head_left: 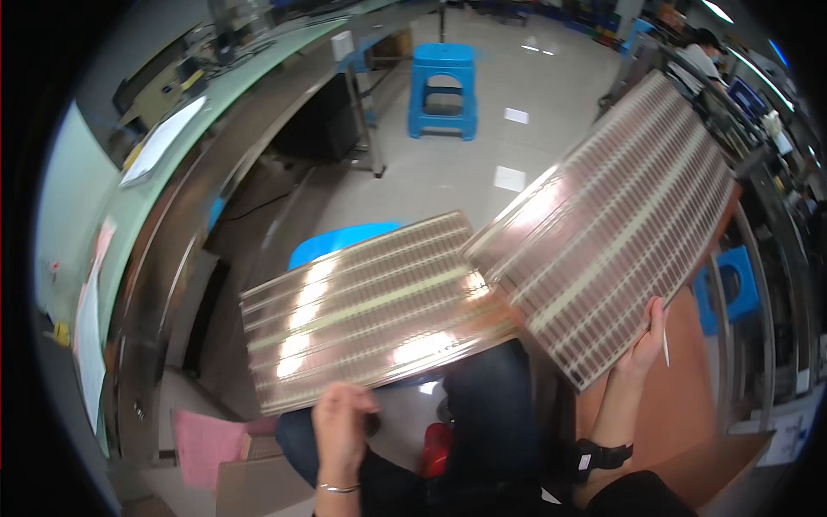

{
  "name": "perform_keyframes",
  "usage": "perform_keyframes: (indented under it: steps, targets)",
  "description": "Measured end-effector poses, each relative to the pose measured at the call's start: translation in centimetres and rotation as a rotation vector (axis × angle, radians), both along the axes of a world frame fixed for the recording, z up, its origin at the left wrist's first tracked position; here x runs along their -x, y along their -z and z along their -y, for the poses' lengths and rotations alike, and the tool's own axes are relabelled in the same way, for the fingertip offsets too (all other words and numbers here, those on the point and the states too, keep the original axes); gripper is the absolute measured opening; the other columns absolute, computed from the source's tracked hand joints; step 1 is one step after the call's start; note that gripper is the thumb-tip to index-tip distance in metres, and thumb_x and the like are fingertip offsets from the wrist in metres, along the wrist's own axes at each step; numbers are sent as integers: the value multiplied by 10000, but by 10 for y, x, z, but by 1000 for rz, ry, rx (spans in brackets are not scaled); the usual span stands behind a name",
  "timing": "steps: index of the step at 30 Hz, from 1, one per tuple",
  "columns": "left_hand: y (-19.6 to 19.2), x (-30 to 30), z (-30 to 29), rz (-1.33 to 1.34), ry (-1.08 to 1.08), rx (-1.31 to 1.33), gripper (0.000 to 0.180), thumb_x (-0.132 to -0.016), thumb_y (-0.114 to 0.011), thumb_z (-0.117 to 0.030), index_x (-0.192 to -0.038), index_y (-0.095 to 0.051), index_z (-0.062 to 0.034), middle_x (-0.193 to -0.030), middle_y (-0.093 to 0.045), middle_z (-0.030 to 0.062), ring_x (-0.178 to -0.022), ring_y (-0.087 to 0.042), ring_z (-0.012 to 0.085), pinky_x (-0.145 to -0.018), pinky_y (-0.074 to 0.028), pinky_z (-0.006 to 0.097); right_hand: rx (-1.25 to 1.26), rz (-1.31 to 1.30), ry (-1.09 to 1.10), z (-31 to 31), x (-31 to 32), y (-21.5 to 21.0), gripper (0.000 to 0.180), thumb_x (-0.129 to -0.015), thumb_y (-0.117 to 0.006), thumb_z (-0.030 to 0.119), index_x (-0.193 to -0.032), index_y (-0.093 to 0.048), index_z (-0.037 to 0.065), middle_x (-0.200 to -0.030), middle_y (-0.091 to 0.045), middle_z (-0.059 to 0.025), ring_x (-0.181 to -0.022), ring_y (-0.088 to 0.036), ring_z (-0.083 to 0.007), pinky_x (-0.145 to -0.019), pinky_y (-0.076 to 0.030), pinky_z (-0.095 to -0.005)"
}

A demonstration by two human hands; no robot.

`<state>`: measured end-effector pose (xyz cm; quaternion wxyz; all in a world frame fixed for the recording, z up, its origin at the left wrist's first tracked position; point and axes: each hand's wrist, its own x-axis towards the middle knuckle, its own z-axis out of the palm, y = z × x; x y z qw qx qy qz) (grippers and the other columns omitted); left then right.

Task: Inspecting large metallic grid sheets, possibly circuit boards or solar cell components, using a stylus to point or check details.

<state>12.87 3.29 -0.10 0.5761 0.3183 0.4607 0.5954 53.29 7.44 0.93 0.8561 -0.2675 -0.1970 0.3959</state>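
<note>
My left hand (342,420) grips the near edge of a shiny, ribbed, copper-coloured sheet (370,306) held flat over my lap. My right hand (644,343) holds the lower edge of a second sheet of the same kind (612,220), tilted up to the right, and also has a thin white pen-like stick (664,340) between its fingers. The two sheets meet near the middle, the right one overlapping the left one's corner. A black band sits on my right wrist and a thin bracelet on my left.
A blue plastic stool (443,89) stands on the glossy floor ahead; another blue seat (332,243) shows under the left sheet. A long green-topped workbench (172,164) runs along the left. Racks and another person (702,52) are at the far right. A pink sheet (200,444) lies lower left.
</note>
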Motion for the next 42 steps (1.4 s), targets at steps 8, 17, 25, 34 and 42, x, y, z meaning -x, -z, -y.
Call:
perform_keyframes:
  steps: [8, 17, 25, 34, 42]
  targets:
    - [15, 80, 6, -141, -294, 28, 178, -946, -469, -164, -1042, -509, -19, -660, -473, 3, -606, -468, 78, -585, -420, 203, 287, 253, 617, 9, -86, 57, 407, -917, -406, 39, -1316, -337, -1, -1270, -448, -140, -1127, -470, -243, -944, -397, -361]
    - [14, 88, 9, -170, -356, 71, 187, -945, -476, -169, -1049, -522, -21, -719, -513, 12, -648, -479, 75, -605, -423, 201, 569, 237, 676, -63, -113, 78, 443, -932, -418, 140, -1339, -311, 2, -1301, -424, -154, -1167, -444, -272, -979, -378, -400]
    - [36, 127, -1, -464, -662, 39, 204, -945, -470, -169, -1086, -526, -33, -902, -559, 23, -759, -526, 80, -703, -452, 216, 371, 566, 108, -116, -66, 54, 570, -919, -503, 345, -1361, -310, 40, -1286, -441, -183, -1088, -528, -265, -854, -484, -375]
    - [95, 195, 11, -551, -471, 355, 360, -934, -481, -159, -1226, -463, 50, -867, -566, 27, -750, -509, 81, -666, -419, 204, 335, 1637, -314, -80, 126, 63, 462, -822, -552, 48, -1271, -447, 75, -1224, -493, -250, -1106, -524, -342, -893, -437, -372]
    - [46, 167, 6, -856, -424, 160, 306, -924, -482, -138, -1156, -535, 56, -951, -607, 79, -839, -543, 107, -759, -446, 235, 354, 1570, -265, -75, 134, 63, 434, -812, -537, 21, -1239, -469, 56, -1260, -466, -255, -1151, -477, -379, -912, -418, -395]
